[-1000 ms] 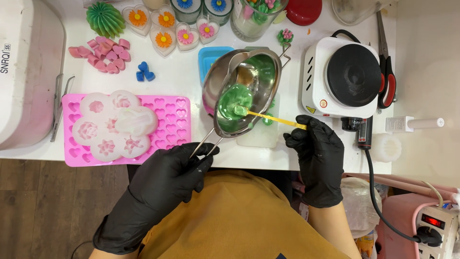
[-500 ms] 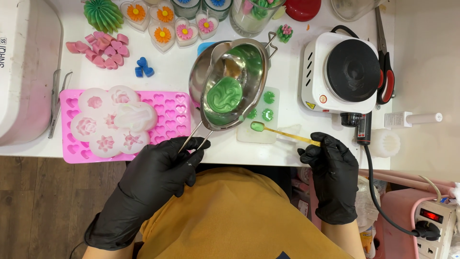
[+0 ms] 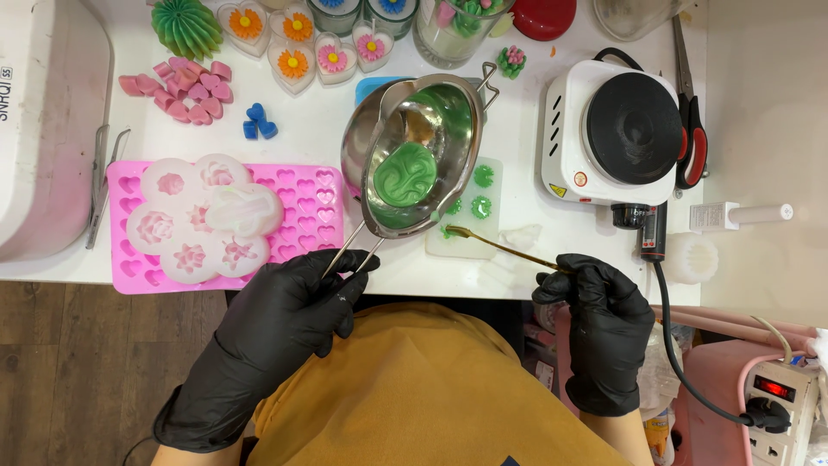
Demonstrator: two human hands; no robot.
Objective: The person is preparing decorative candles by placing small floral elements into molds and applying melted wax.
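Pouring pot (image 3: 420, 151) of green wax, tilted above clear mould (image 3: 473, 207).
Left hand (image 3: 302, 298) fingers clamp its handle; right hand (image 3: 595, 302) pinches gold spoon (image 3: 504, 246).

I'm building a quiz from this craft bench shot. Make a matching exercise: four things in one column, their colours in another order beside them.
Things:
1. heart mould tray
2. gloves, as on the left hand
3. wax in the metal pouring pot
4. hot plate body

Colours:
A. green
B. white
C. pink
D. black

Pairs: 1-C, 2-D, 3-A, 4-B
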